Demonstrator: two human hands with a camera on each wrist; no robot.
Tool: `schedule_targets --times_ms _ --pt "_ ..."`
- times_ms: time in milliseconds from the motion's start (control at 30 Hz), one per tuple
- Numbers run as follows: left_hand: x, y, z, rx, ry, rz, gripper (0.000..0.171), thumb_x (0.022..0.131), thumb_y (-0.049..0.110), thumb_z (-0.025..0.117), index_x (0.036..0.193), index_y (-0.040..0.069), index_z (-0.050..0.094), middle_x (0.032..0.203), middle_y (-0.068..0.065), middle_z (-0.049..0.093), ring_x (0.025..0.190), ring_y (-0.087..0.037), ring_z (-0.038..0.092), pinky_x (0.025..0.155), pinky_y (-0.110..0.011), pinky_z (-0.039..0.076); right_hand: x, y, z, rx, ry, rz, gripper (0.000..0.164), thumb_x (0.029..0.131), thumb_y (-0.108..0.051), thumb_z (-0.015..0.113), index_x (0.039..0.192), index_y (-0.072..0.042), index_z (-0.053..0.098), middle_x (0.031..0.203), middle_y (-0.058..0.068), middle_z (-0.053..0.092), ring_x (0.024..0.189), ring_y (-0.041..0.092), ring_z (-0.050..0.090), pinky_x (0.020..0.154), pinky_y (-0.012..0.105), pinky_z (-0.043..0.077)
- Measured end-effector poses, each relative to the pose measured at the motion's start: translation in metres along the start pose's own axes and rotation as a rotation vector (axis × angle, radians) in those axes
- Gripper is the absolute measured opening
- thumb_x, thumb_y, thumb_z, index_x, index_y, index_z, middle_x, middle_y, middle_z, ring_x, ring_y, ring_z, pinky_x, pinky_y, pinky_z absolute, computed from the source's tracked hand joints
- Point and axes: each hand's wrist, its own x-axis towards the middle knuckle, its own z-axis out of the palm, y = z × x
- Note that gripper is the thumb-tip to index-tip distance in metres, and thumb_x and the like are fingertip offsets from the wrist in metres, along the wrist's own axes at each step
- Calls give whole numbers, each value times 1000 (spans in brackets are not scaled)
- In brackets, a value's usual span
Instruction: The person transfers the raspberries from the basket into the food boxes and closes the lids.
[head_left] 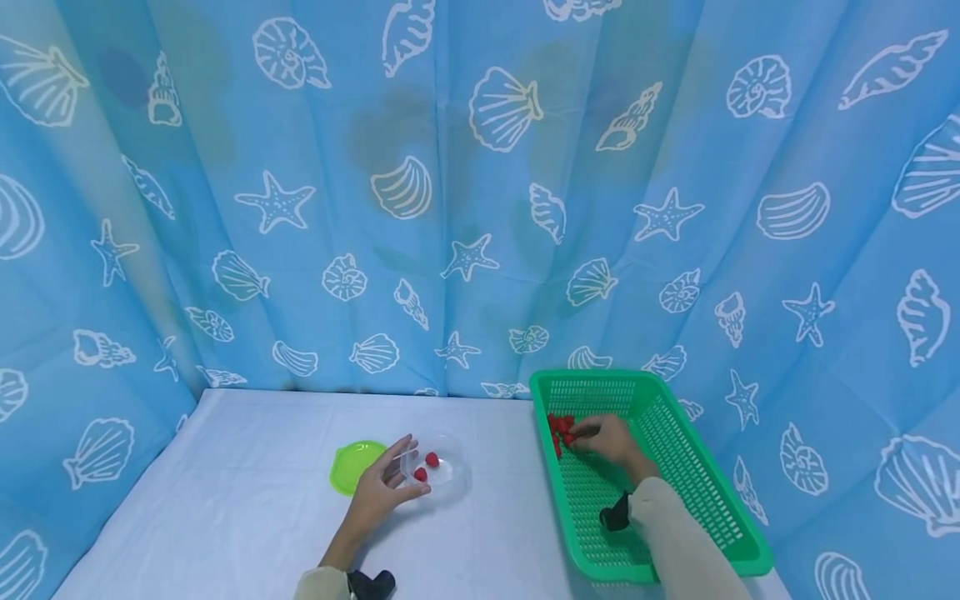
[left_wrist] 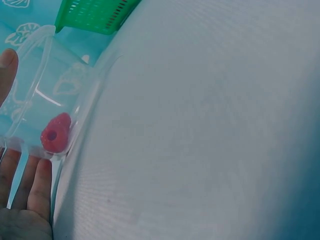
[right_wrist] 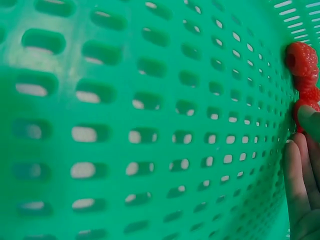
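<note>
My left hand (head_left: 377, 492) holds a clear plastic bowl (head_left: 452, 469), its thumb on the near side and its fingers on the far side. Inside, two red raspberries (head_left: 432, 459) lie apart; in the left wrist view the raspberries (left_wrist: 56, 134) overlap at the bottom of the bowl. My right hand (head_left: 609, 440) reaches down into the green basket (head_left: 573, 533). There, thumb and fingertips pinch a raspberry (right_wrist: 301, 111) in a small cluster by the basket's left wall. More raspberries (right_wrist: 302, 59) sit right beside it.
Left of the bowl, partly behind my left hand, lies a bright green lid (head_left: 352, 467). A white cloth covers the table (head_left: 225, 500). The blue shell-print curtain (head_left: 465, 208) hangs along the back and sides. The basket's raised rim surrounds my right hand.
</note>
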Motion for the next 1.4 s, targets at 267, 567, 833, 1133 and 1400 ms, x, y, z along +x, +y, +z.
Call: schedule_targets --times_ms 267,567,833,1133,1400 --pt "0 2 0 -7 -6 13 87 71 26 89 146 22 46 144 0 51 136 -27 43 106 -40 39 -1 -4 2 -26 -2 15 17 81 -7 78 98 -4 74 89 4 71 81 18 65 68 34 56" --pt "1 2 2 -13 -12 35 87 71 28 88 146 22 46 144 -1 51 136 -28 42 106 -41 39 -2 -7 1 -32 11 4 16 82 -7 77 98 -4 75 89 5 71 81 19 66 68 34 56" --pt "1 1 2 -2 0 29 87 71 29 88 146 24 45 144 -1 51 136 -28 43 106 -43 39 7 -15 -5 -10 38 -35 19 85 -9 75 104 -4 73 98 9 71 91 25 66 75 38 57" --pt "0 -2 1 1 11 16 87 71 30 88 146 24 46 143 -1 52 135 -29 43 105 -44 40 28 -71 -18 50 67 -108 24 87 -13 73 110 -7 73 105 8 71 101 27 65 80 40 56" --pt "0 -3 3 2 13 28 87 71 30 88 147 23 45 143 -1 52 135 -29 44 105 -44 40 43 -138 -16 163 18 -162 22 88 -20 73 110 -17 72 107 2 69 106 23 63 82 39 58"
